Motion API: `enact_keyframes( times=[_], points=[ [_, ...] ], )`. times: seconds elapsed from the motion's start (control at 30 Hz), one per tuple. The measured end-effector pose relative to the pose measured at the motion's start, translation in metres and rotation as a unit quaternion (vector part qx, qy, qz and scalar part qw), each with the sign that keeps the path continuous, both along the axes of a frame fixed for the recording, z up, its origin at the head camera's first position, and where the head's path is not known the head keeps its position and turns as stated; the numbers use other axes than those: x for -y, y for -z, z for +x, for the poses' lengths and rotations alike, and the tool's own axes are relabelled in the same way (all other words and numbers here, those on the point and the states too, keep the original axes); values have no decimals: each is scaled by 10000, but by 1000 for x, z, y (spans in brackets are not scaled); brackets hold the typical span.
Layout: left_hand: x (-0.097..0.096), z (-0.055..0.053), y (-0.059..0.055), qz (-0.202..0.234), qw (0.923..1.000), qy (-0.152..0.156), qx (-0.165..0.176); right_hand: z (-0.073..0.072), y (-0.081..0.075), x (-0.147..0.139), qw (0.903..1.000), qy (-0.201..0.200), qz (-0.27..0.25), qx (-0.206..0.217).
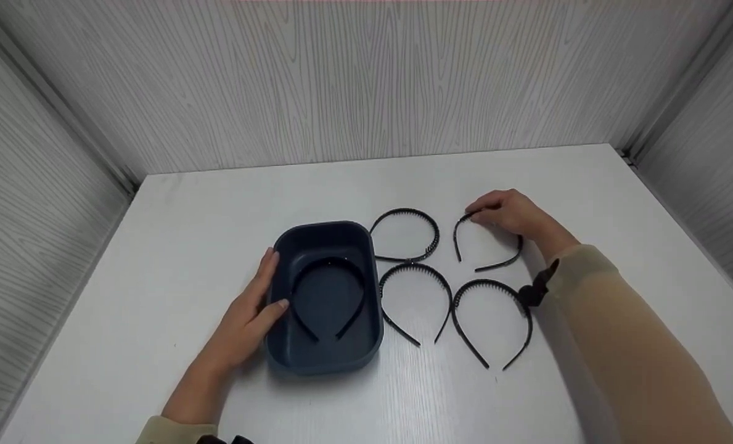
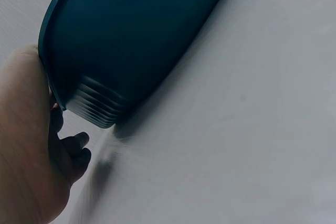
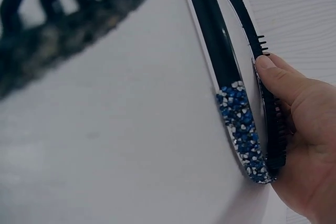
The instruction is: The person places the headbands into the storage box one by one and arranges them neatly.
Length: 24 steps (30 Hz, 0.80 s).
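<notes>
A dark blue plastic bin (image 1: pixel 326 368) stands on the white table, with one black headband (image 1: pixel 364 290) lying inside it. My left hand (image 1: pixel 249 314) grips the bin's left side, thumb over the rim and the other fingers along the outer wall. At the back right, my right hand (image 1: pixel 511 213) pinches the top of a black toothed headband (image 1: pixel 458 240). The right wrist view shows blue and white stones (image 3: pixel 241 129) on that headband. From the left wrist, the bin's ribbed end (image 2: pixel 97 103) is seen beside curled fingers.
Between the bin and the right arm lie three more black headbands: one at the back (image 1: pixel 438 231), touching or close to the bin, one in front of it (image 1: pixel 450 296), and one at the right (image 1: pixel 530 333) near the right wrist. Wood-grain panels (image 1: pixel 366 80) enclose the table.
</notes>
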State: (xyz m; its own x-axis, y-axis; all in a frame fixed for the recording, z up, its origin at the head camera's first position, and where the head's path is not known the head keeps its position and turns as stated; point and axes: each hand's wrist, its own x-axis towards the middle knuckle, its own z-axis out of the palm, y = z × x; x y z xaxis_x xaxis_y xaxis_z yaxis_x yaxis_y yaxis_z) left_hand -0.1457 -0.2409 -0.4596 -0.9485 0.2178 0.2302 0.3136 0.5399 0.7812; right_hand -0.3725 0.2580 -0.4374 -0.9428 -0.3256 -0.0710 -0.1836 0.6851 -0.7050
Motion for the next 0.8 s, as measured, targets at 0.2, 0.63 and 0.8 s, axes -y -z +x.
enact_keyframes(
  times=[0.2,0.63,0.8],
  points=[
    [-1,0,0,100,9999,6,-18,-2,0,-1,9998,20,156,129],
    [0,0,1,113,9999,52,-104,-2,0,-2,9997,64,151,172],
    [0,0,2,114,9998,66,-163,-1,-1,-2,9997,86,123,200]
  ],
)
